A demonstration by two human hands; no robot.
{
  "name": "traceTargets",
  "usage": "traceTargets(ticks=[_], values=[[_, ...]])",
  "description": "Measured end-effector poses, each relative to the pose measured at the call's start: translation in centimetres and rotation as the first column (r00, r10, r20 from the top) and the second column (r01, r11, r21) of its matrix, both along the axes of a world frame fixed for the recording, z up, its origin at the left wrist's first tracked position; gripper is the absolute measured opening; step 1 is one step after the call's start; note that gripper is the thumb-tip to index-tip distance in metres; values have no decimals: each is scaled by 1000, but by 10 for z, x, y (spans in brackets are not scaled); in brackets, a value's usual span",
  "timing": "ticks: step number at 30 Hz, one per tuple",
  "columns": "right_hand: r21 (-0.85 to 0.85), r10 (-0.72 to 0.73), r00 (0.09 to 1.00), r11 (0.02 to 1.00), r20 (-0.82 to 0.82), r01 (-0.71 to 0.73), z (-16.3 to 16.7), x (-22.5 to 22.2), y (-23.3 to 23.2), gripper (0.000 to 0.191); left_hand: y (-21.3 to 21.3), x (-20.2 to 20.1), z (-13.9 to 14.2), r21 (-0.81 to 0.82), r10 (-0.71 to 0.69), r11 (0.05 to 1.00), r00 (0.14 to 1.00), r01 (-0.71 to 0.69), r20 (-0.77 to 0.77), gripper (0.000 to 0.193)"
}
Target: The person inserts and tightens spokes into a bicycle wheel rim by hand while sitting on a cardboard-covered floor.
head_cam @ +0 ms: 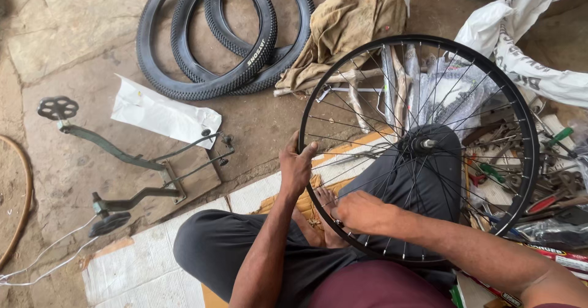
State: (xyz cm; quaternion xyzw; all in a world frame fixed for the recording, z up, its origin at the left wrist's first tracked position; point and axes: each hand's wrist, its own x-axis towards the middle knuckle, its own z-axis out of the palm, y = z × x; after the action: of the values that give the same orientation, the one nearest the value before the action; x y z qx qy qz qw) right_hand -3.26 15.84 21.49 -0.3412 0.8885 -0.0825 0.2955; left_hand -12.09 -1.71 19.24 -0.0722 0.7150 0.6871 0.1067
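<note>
A black spoked bicycle wheel rim (517,109) stands upright on my lap, its hub (419,143) near the middle. My left hand (296,165) grips the rim's left edge, thumb over the top. My right hand (361,213) is closed at the lower left of the rim, fingers pinched around the spoke ends; whether it holds a small tool is hidden. I sit cross-legged in dark trousers, one bare foot (323,222) under the wheel.
Black tyres (208,44) lie stacked at the back, beside a tan cloth (352,26). A green crank stand with pedals (116,161) sits at left, with white paper (162,115) near it. Several hand tools (545,179) lie scattered at right, white sacks (520,38) behind them.
</note>
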Motion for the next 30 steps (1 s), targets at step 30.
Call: traceTargets(ticks=[30], values=[[-470,-126,989,870,78,148,11,11,15,29,0,1,-12,-30,-1,1000,995,-3,-105,47]])
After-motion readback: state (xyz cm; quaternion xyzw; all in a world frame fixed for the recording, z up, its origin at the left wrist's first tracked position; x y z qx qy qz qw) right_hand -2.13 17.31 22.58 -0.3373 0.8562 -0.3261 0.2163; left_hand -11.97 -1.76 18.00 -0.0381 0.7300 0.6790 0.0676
